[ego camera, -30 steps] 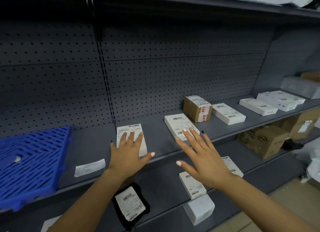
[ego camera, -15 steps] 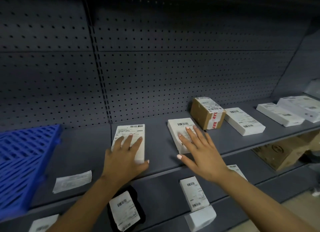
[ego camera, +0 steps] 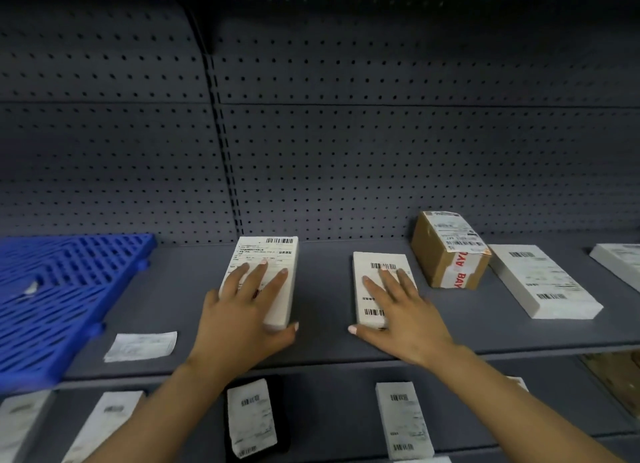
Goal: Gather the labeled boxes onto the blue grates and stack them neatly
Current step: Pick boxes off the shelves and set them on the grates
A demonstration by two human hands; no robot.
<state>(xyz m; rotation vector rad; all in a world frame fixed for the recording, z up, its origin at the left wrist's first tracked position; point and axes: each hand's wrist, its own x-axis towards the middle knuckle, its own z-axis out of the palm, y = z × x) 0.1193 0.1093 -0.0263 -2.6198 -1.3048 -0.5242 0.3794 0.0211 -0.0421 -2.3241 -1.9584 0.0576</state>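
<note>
A blue plastic grate (ego camera: 59, 300) lies at the left end of the grey shelf (ego camera: 325, 289), well apart from the boxes. The left hand (ego camera: 242, 310) rests flat, fingers straight, on one white labeled box (ego camera: 273, 265). The right hand (ego camera: 401, 310) lies likewise on a second white box (ego camera: 377, 265), just beside a taped brown carton (ego camera: 446, 255).

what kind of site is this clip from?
Probably a parcel stockroom or pickup point: grey shelf backed by pegboard, many barcode-labelled boxes such as the taped brown box, and a blue grate laid on the shelf.
</note>
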